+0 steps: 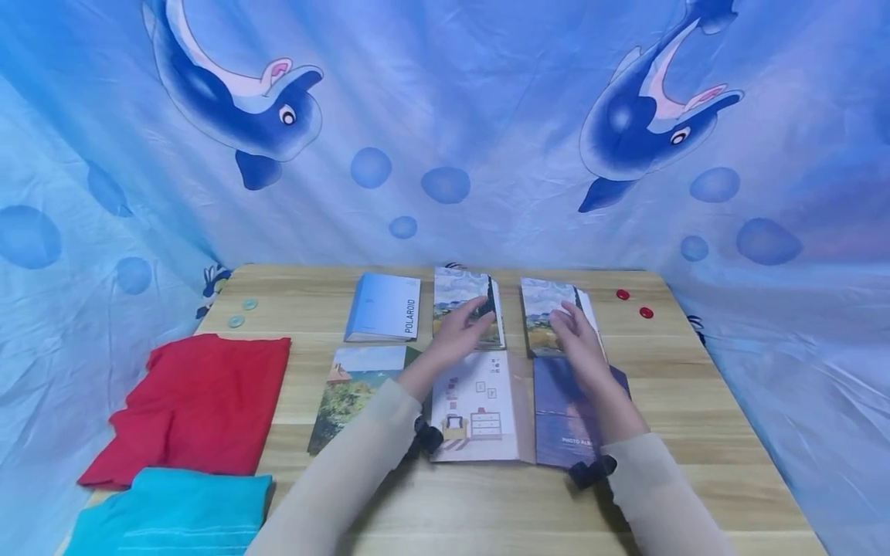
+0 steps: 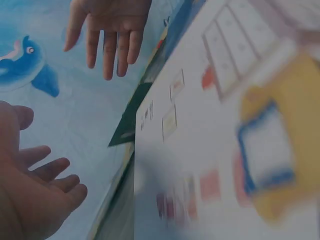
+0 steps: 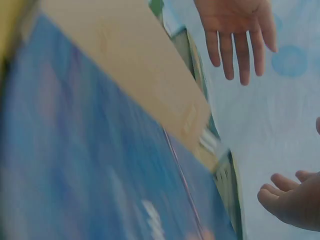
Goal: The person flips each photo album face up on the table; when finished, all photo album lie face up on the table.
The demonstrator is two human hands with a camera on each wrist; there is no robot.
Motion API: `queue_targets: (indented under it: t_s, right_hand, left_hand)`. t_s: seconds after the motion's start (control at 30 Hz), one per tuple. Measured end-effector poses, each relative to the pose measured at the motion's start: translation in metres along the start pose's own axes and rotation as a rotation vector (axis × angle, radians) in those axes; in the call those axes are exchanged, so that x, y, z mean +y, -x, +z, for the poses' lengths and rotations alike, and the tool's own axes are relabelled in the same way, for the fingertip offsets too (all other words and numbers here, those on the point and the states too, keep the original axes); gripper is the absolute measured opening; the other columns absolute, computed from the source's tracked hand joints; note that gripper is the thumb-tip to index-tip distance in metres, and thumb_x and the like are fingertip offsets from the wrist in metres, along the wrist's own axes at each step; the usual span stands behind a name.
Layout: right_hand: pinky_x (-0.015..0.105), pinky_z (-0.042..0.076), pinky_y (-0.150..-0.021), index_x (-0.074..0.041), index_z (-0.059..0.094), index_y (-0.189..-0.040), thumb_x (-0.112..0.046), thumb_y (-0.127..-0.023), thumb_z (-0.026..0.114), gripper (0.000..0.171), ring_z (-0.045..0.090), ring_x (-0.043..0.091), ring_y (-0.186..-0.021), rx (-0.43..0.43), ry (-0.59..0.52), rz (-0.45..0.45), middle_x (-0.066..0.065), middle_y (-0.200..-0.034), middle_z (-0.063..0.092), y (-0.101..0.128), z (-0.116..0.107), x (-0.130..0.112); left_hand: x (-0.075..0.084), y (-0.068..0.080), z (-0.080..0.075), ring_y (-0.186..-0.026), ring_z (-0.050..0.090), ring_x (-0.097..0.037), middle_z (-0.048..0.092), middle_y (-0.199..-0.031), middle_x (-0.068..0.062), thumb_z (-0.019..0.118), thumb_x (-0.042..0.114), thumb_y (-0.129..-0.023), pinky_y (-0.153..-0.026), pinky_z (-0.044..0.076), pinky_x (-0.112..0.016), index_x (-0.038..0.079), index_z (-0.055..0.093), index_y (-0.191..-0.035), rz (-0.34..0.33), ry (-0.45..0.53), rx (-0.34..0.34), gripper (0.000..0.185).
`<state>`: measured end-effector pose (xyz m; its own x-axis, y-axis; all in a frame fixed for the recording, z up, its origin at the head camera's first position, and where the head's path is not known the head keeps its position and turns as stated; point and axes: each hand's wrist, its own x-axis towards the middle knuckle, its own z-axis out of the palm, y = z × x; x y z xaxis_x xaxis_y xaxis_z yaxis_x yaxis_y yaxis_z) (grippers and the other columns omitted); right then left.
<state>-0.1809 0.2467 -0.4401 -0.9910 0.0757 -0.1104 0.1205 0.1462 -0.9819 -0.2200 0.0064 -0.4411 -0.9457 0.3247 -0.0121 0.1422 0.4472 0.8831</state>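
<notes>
Six albums or booklets lie on the wooden table in two rows. My left hand (image 1: pixel 459 332) hovers with loosely extended fingers over the back middle landscape-cover booklet (image 1: pixel 455 287). Over the matching landscape booklet (image 1: pixel 545 297) to its right is my right hand (image 1: pixel 582 344), fingers spread and nothing in them. Both palms face each other in the left wrist view, the left hand (image 2: pixel 37 185) low and the right hand (image 2: pixel 115 17) above. Closer to me are a garden-picture album (image 1: pixel 351 401), a white room-drawing album (image 1: pixel 476 386) and a dark blue photo album (image 1: pixel 556 409). A light blue Polaroid album (image 1: pixel 382 305) sits back left.
Left of the albums lie a folded red cloth (image 1: pixel 215 401) and a teal cloth (image 1: pixel 188 502). Two pale green discs (image 1: pixel 236 321) are at the back left, two red discs (image 1: pixel 647 313) at the back right. A blue dolphin-print curtain (image 1: pixel 514 116) hangs behind the table.
</notes>
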Motion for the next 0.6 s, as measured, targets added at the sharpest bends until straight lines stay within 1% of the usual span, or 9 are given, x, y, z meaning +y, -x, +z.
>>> queue_targets:
  t_s: [0.07,0.1,0.17,0.23,0.3,0.37,0.47,0.53,0.6]
  right_hand:
    - [0.05,0.025,-0.122,-0.011,0.017,-0.163,-0.035,-0.108,0.049,0.068,0.028,0.032,-0.15,-0.002,-0.006,-0.002,0.017,-0.162,0.031,0.005,0.01,-0.001]
    - [0.05,0.024,-0.122,-0.011,0.017,-0.162,-0.035,-0.108,0.049,0.068,0.027,0.032,-0.15,-0.001,-0.004,0.0,0.016,-0.162,0.032,0.008,0.015,-0.002]
    - [0.05,0.022,-0.122,-0.009,0.019,-0.162,-0.033,-0.107,0.05,0.067,0.027,0.032,-0.15,0.008,-0.011,-0.008,0.017,-0.161,0.033,0.014,0.026,-0.002]
    - [0.049,0.021,-0.123,-0.007,0.021,-0.161,-0.032,-0.107,0.051,0.066,0.028,0.032,-0.15,0.01,-0.02,-0.015,0.018,-0.161,0.034,0.018,0.035,-0.001]
    - [0.049,0.023,-0.122,-0.005,0.023,-0.16,-0.029,-0.107,0.052,0.065,0.03,0.034,-0.149,0.006,-0.032,-0.033,0.02,-0.16,0.035,0.024,0.045,-0.001]
    - [0.048,0.026,-0.122,-0.004,0.024,-0.159,-0.027,-0.106,0.053,0.065,0.032,0.033,-0.148,-0.004,-0.039,-0.046,0.02,-0.159,0.035,0.029,0.053,0.0]
    - [0.047,0.03,-0.12,-0.005,0.025,-0.159,-0.026,-0.106,0.054,0.064,0.034,0.034,-0.147,-0.025,-0.046,-0.04,0.02,-0.159,0.036,0.037,0.066,0.001]
    - [0.047,0.029,-0.12,-0.005,0.025,-0.159,-0.025,-0.106,0.055,0.064,0.034,0.034,-0.146,-0.041,-0.067,-0.031,0.02,-0.159,0.036,0.041,0.075,0.003]
    - [0.048,0.028,-0.12,-0.004,0.026,-0.158,-0.027,-0.105,0.056,0.065,0.035,0.034,-0.146,-0.055,-0.077,-0.027,0.02,-0.158,0.037,0.045,0.084,0.005]
  left_hand:
    - [-0.006,0.008,-0.008,-0.14,0.045,-0.031,0.04,-0.159,-0.007,0.047,0.05,-0.104,-0.116,0.034,-0.053,0.024,0.039,-0.157,0.01,-0.01,0.01,0.059]
    - [-0.009,0.012,-0.011,-0.141,0.043,-0.031,0.04,-0.159,-0.007,0.048,0.05,-0.104,-0.116,0.033,-0.054,0.023,0.039,-0.157,0.017,-0.019,0.019,0.06]
    - [-0.015,0.021,-0.018,-0.143,0.041,-0.032,0.039,-0.16,-0.008,0.049,0.046,-0.105,-0.116,0.032,-0.055,0.02,0.037,-0.158,0.029,-0.034,0.025,0.06]
    - [-0.019,0.029,-0.024,-0.142,0.042,-0.033,0.039,-0.16,-0.009,0.05,0.045,-0.105,-0.115,0.034,-0.055,0.02,0.038,-0.158,0.048,-0.056,0.036,0.06]
    - [-0.023,0.036,-0.03,-0.144,0.039,-0.033,0.038,-0.161,-0.009,0.051,0.042,-0.105,-0.116,0.033,-0.054,0.02,0.038,-0.158,0.07,-0.097,0.047,0.058]
    - [-0.027,0.043,-0.035,-0.143,0.04,-0.033,0.038,-0.16,-0.01,0.052,0.041,-0.105,-0.116,0.034,-0.053,0.018,0.038,-0.158,0.086,-0.122,0.043,0.059]
    - [-0.032,0.057,-0.045,-0.146,0.036,-0.034,0.037,-0.16,-0.014,0.055,0.037,-0.105,-0.118,0.03,-0.053,0.011,0.038,-0.157,0.1,-0.141,0.039,0.06]
    - [-0.036,0.066,-0.05,-0.148,0.032,-0.035,0.036,-0.161,-0.015,0.057,0.034,-0.104,-0.119,0.026,-0.054,0.008,0.039,-0.156,0.107,-0.139,0.048,0.061]
    - [-0.04,0.076,-0.056,-0.148,0.03,-0.036,0.035,-0.161,-0.016,0.058,0.03,-0.103,-0.12,0.025,-0.055,0.007,0.04,-0.155,0.117,-0.151,0.065,0.06]
